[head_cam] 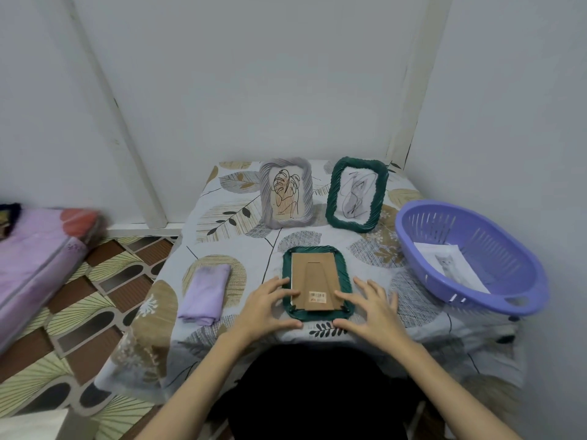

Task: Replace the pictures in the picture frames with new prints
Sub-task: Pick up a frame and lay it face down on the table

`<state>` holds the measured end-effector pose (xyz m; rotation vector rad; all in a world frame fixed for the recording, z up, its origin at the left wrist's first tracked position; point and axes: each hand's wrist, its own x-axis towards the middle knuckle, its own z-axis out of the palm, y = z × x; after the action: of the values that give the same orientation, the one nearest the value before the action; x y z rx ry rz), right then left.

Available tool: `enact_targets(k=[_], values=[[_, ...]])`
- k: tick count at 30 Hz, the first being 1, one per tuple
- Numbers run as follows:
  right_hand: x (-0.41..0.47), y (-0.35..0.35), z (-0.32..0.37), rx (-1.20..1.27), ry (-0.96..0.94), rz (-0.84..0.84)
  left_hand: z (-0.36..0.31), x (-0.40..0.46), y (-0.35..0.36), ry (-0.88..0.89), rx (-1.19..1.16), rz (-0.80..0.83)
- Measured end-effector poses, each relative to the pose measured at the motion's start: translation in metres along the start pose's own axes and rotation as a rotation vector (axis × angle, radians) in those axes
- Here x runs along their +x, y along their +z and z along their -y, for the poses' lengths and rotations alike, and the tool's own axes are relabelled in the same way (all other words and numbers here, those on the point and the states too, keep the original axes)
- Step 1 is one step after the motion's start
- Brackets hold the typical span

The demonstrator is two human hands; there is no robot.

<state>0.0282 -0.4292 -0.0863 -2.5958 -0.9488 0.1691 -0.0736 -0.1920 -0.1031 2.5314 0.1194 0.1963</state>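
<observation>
Green frame (pixel 318 282) laid face down on the surface (pixel 365 312), cardboard back up — touched at its near corners by left hand (pixel 266 308) and right hand (pixel 370 308), fingers spread. Grey frame (pixel 286 192) and second green frame (pixel 357 194) stood upright behind. Cat print (pixel 449 265) seen in purple basket (pixel 470 255) — folded lilac cloth (pixel 203 292) at left.

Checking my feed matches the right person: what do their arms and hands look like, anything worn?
Both forearms are bare to the frame's bottom edge, with no sleeves visible. The left hand and right hand wear no gloves, and I can make out no rings, watch or markings. Dark clothing shows between the arms.
</observation>
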Motion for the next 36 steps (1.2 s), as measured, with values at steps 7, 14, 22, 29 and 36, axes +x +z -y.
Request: enact_targets(k=[7,14,22,29,36], values=[[0.002,0.002,0.006,0.233,0.065,-0.077,-0.006,-0.007,0.007,-0.013,-0.151,-0.171],[0.001,0.004,0.006,0.378,0.087,-0.091,-0.006,-0.006,0.008,-0.039,-0.19,-0.179],[0.004,0.007,0.005,0.422,0.056,-0.129,-0.011,-0.006,0.003,-0.145,-0.211,-0.089],[0.004,0.009,0.005,0.408,0.02,-0.133,-0.012,-0.006,0.003,-0.146,-0.236,-0.084],[0.005,0.009,0.005,0.405,0.02,-0.143,-0.014,-0.007,0.004,-0.148,-0.215,-0.077]])
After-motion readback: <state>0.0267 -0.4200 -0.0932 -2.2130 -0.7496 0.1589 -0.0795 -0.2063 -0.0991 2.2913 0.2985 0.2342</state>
